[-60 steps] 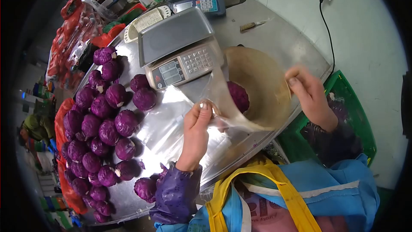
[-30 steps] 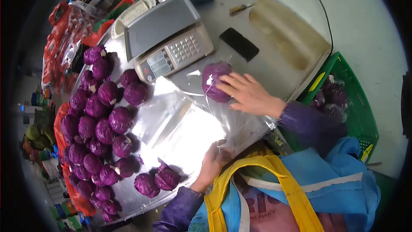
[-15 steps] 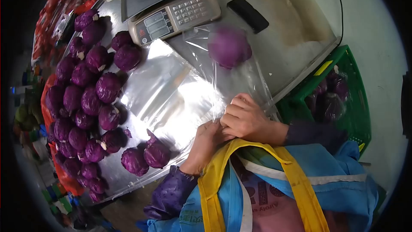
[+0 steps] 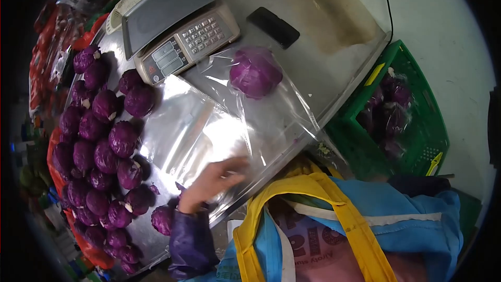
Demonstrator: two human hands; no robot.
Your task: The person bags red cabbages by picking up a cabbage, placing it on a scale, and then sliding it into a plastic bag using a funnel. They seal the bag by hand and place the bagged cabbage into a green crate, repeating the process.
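Note:
A purple cabbage [image 4: 255, 72] lies inside a clear plastic bag [image 4: 274, 120] on the metal table, the bag's loose end spreading toward the table's near edge. My left hand [image 4: 215, 181] hovers over the near edge of a stack of flat clear bags [image 4: 182, 117]. Its fingers are apart, slightly blurred, and hold nothing that I can see. Beneath that wrist sits a loose cabbage [image 4: 162, 220], partly covered by my sleeve. Only the dark sleeve [image 4: 420, 185] of my right arm shows, at the right; the hand itself is out of sight.
Many cabbages [image 4: 106, 155] crowd the table's left side. A weighing scale [image 4: 190, 42] stands at the back, with a black phone [image 4: 273, 26] to its right. A green crate [image 4: 417, 120] holding bagged cabbages is at the right, beside the table's edge.
Both hands have left the bag's mouth. My left hand has moved left and down; my right hand has gone out of view. The view has shifted slightly, and the bagged cabbage stays near the scale.

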